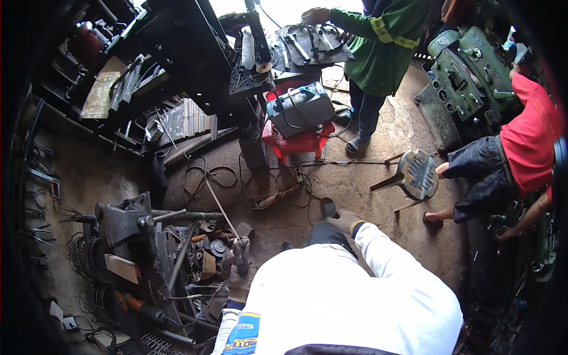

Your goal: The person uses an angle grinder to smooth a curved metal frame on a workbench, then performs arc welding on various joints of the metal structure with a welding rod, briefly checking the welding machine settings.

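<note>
My left hand point(241, 285), in a greyish-brown work glove, is closed around what looks like a welding electrode holder point(239, 253). A long, thin, pale rod point(220, 204) sticks out of it, slanting up and to the left. Metal scraps point(204, 263) lie in a heap just left of that hand. My right hand point(344, 222), also gloved, rests by my dark-trousered knee point(327, 235). A small dark rounded thing point(328, 207) shows beyond its fingertips, and how far those fingers are curled cannot be made out.
At left stand a bench vise point(125, 223) and an orange angle grinder point(142, 307). Ahead, a grey welding machine point(302, 109) sits on a red plastic stool point(284, 145), with cables point(210, 171) across the floor. A worn stool point(420, 174), a person in green point(378, 65), and another in red point(532, 136) beside a green lathe point(467, 77) are ahead right.
</note>
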A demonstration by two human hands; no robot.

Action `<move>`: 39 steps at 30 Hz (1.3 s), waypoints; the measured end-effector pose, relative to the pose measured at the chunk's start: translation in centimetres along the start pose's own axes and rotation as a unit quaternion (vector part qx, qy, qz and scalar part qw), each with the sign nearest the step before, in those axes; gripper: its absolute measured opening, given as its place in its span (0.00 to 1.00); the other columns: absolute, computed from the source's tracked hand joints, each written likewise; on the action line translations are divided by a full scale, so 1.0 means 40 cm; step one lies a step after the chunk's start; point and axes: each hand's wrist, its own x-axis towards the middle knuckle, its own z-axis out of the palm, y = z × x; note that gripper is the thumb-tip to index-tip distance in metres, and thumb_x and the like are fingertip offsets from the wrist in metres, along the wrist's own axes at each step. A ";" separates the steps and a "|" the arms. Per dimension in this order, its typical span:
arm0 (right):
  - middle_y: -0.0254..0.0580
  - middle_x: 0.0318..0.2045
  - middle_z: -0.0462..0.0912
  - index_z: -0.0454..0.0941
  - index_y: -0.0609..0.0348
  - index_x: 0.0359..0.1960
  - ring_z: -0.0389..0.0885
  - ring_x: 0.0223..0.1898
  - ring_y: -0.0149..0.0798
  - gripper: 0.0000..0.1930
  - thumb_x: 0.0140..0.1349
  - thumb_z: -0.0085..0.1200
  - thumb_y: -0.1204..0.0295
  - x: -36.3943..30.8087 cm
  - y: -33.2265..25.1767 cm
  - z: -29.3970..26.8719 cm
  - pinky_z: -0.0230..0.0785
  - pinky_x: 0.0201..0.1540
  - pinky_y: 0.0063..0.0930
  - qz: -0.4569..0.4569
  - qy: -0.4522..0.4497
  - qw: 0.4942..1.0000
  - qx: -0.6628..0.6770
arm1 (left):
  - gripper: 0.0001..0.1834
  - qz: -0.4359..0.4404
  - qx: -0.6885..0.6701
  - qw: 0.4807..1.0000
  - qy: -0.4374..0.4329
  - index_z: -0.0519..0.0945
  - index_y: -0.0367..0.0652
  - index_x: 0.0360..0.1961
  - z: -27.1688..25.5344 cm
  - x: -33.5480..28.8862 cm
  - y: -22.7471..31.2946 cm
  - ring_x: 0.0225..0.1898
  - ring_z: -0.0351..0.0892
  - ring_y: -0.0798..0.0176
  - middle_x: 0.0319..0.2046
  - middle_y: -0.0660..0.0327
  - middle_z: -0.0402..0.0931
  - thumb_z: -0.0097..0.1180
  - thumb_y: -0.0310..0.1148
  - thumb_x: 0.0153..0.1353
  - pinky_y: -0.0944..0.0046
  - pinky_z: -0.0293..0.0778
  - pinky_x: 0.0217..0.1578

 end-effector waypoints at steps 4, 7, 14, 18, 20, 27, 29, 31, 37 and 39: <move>0.58 0.49 0.82 0.80 0.62 0.52 0.80 0.53 0.54 0.32 0.57 0.56 0.46 0.150 0.062 -0.070 0.69 0.57 0.41 0.024 -0.024 0.999 -0.021 | 0.25 -0.143 0.016 0.989 0.044 0.78 0.39 0.50 0.033 0.049 -0.036 0.47 0.81 0.54 0.47 0.52 0.80 0.65 0.37 0.52 0.56 0.74 0.48; 0.57 0.49 0.83 0.80 0.62 0.52 0.80 0.53 0.54 0.32 0.56 0.55 0.46 0.284 0.109 -0.145 0.70 0.57 0.41 0.014 -0.076 0.996 -0.039 | 0.28 -0.223 0.013 0.970 0.091 0.78 0.38 0.50 0.091 0.064 -0.073 0.46 0.81 0.52 0.45 0.51 0.81 0.68 0.41 0.48 0.55 0.74 0.48; 0.57 0.49 0.82 0.79 0.62 0.53 0.81 0.52 0.54 0.33 0.57 0.55 0.45 0.476 0.070 -0.459 0.70 0.56 0.39 0.051 -0.065 0.996 -0.041 | 0.33 -0.288 0.000 0.950 0.117 0.75 0.31 0.54 0.166 0.050 -0.070 0.50 0.80 0.49 0.49 0.48 0.80 0.68 0.41 0.50 0.55 0.72 0.54; 0.56 0.47 0.83 0.79 0.63 0.52 0.82 0.50 0.52 0.31 0.59 0.54 0.46 0.587 0.036 -0.577 0.70 0.56 0.38 0.010 -0.013 0.999 -0.040 | 0.36 -0.385 -0.020 0.919 0.086 0.72 0.30 0.56 0.173 0.135 0.100 0.54 0.78 0.48 0.53 0.46 0.78 0.68 0.41 0.50 0.54 0.70 0.57; 0.55 0.49 0.82 0.79 0.61 0.53 0.81 0.52 0.52 0.31 0.60 0.53 0.46 0.586 -0.080 -0.663 0.69 0.57 0.39 -0.025 -0.007 0.999 -0.028 | 0.36 -0.410 -0.037 0.905 0.107 0.72 0.29 0.56 0.186 0.137 0.129 0.56 0.77 0.47 0.54 0.45 0.77 0.68 0.41 0.50 0.54 0.69 0.58; 0.52 0.46 0.84 0.78 0.59 0.51 0.82 0.49 0.49 0.22 0.64 0.57 0.55 0.608 -0.422 -0.974 0.72 0.52 0.37 -0.299 0.156 0.935 0.113 | 0.41 -0.430 -0.004 0.881 0.199 0.68 0.27 0.61 0.188 0.132 0.169 0.61 0.72 0.46 0.59 0.43 0.72 0.69 0.38 0.50 0.56 0.64 0.63; 0.45 0.48 0.83 0.75 0.63 0.55 0.82 0.49 0.40 0.23 0.66 0.58 0.58 0.719 -0.442 -1.058 0.72 0.53 0.31 -0.337 0.151 0.909 0.195 | 0.41 -0.439 0.036 0.877 0.192 0.68 0.27 0.62 0.174 0.164 0.213 0.61 0.72 0.46 0.59 0.43 0.72 0.69 0.37 0.50 0.56 0.64 0.64; 0.42 0.44 0.84 0.78 0.60 0.50 0.83 0.46 0.43 0.20 0.66 0.57 0.58 0.756 -0.496 -1.134 0.73 0.51 0.35 -0.374 0.105 0.853 0.348 | 0.41 -0.448 0.015 0.869 0.212 0.67 0.27 0.62 0.166 0.172 0.251 0.61 0.72 0.47 0.60 0.43 0.72 0.70 0.35 0.49 0.57 0.63 0.64; 0.44 0.50 0.80 0.77 0.56 0.50 0.80 0.50 0.45 0.13 0.68 0.55 0.65 0.801 -0.536 -1.250 0.72 0.57 0.43 -0.351 -0.084 0.617 0.700 | 0.40 -0.445 -0.033 0.871 0.208 0.68 0.27 0.61 0.165 0.163 0.186 0.60 0.71 0.47 0.58 0.44 0.73 0.69 0.34 0.49 0.57 0.63 0.63; 0.44 0.50 0.80 0.78 0.55 0.48 0.79 0.51 0.46 0.12 0.67 0.55 0.65 0.779 -0.560 -1.256 0.71 0.57 0.44 -0.380 -0.072 0.585 0.713 | 0.38 -0.446 -0.021 0.868 0.217 0.69 0.27 0.59 0.165 0.184 0.226 0.59 0.73 0.47 0.57 0.44 0.74 0.70 0.34 0.49 0.57 0.65 0.61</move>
